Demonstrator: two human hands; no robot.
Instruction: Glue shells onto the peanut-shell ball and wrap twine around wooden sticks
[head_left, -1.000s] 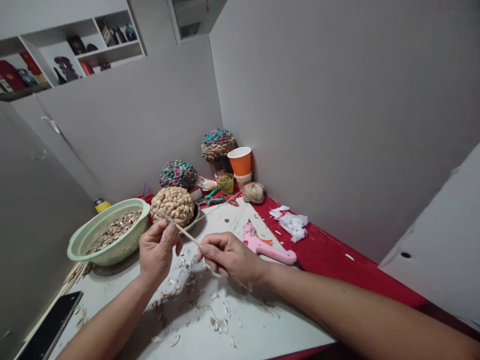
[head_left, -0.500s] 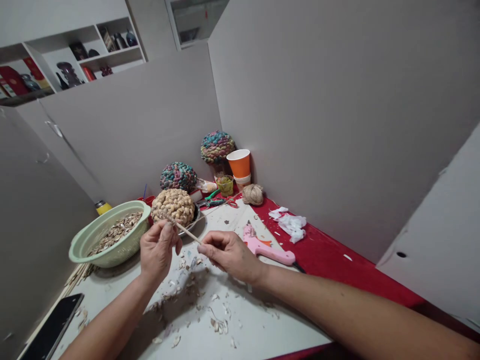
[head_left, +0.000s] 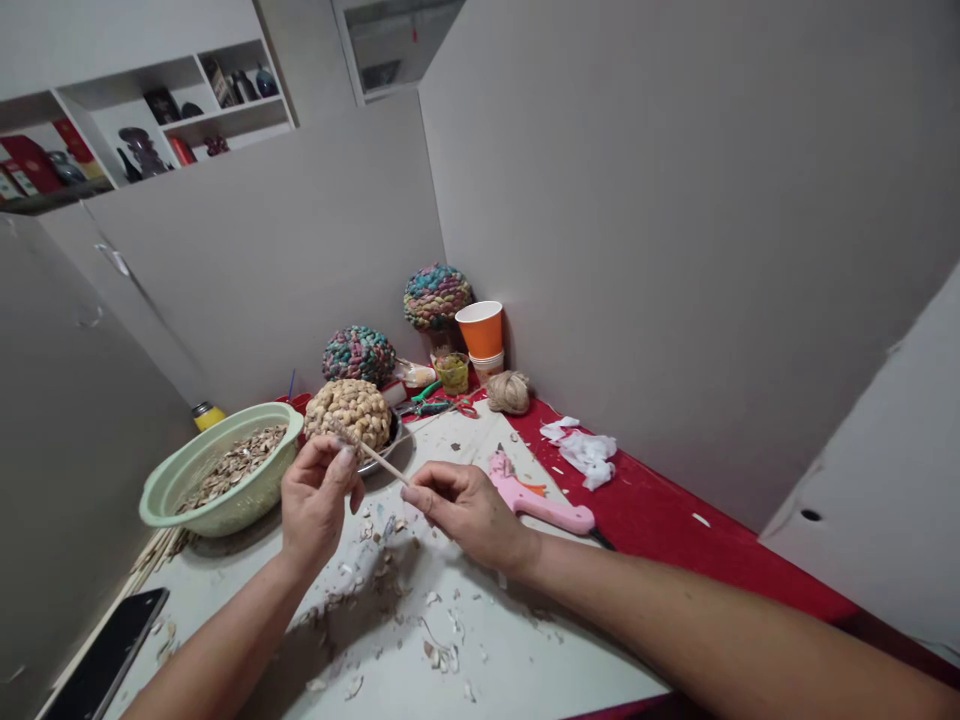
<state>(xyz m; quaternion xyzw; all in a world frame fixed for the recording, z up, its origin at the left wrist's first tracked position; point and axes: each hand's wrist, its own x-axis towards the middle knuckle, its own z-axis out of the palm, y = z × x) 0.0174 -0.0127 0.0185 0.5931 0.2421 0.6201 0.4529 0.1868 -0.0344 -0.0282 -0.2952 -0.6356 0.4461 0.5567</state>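
A thin wooden stick (head_left: 386, 465) is held slanting between both hands above the table. My right hand (head_left: 474, 515) pinches its lower end between thumb and fingers. At its upper end, the fingertips of my left hand (head_left: 319, 500) are closed around the stick; small brownish bits show there, too blurred to name. Just behind my left hand sits a ball covered in tan nutshells (head_left: 349, 410), resting in a dark, shiny-rimmed dish. A pink glue gun (head_left: 551, 510) lies beyond my right wrist.
A green basin (head_left: 157, 510) of shells stands left, near a phone (head_left: 109, 655) and wooden sticks. Behind are two colourful shell-covered balls (head_left: 358, 353), orange paper cups (head_left: 481, 328), scissors, pliers and a twine ball (head_left: 508, 392). Crumpled white plastic (head_left: 589, 455) lies on red cloth. Shell scraps litter the white tabletop.
The view has shifted very slightly. Both hands keep nearly the same pose on the stick; nothing else has visibly moved.
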